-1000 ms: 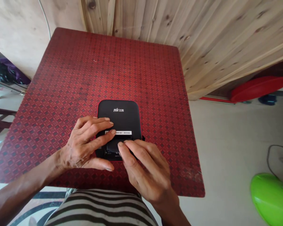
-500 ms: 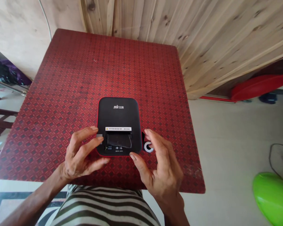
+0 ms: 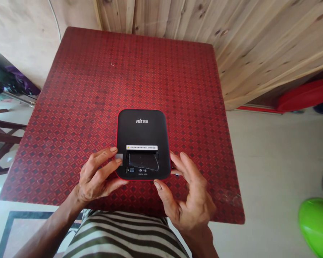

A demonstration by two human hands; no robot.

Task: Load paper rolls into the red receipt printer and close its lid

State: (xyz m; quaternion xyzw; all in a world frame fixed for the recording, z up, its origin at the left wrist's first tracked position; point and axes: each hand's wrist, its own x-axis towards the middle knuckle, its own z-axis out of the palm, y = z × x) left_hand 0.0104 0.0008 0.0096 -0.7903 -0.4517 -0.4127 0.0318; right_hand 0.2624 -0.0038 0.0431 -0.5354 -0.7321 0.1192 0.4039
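Black printer (image 3: 142,139), red trim along its base, lies flat on the red diamond-patterned desk (image 3: 97,89). It sits in the near half, about midway between the left and right edges and a little back from the near edge. White logo (image 3: 142,121) on the far part of the lid. White warning label (image 3: 141,147) runs across the middle. Just nearer than the label is a slot with a clear flap (image 3: 143,161); below that, a row of small markings, too small to read.

Left hand (image 3: 97,177) is at the printer's near left corner, fingers loosely spread, not closed on anything. Index and middle fingertips reach a small grey tab (image 3: 118,156) on the left side; the thumb lies on the desk by the near corner.

Right hand (image 3: 190,195) is at the near right corner, also spread. Its fingertips meet the right side of the casing, and the thumb tip is just off the near edge. The hands flank the printer, well apart from each other.

Striped shirt (image 3: 123,236) is at the near desk edge. Wooden plank wall (image 3: 231,36) stands beyond the far edge. A green object (image 3: 317,225) is on the floor off to the right.
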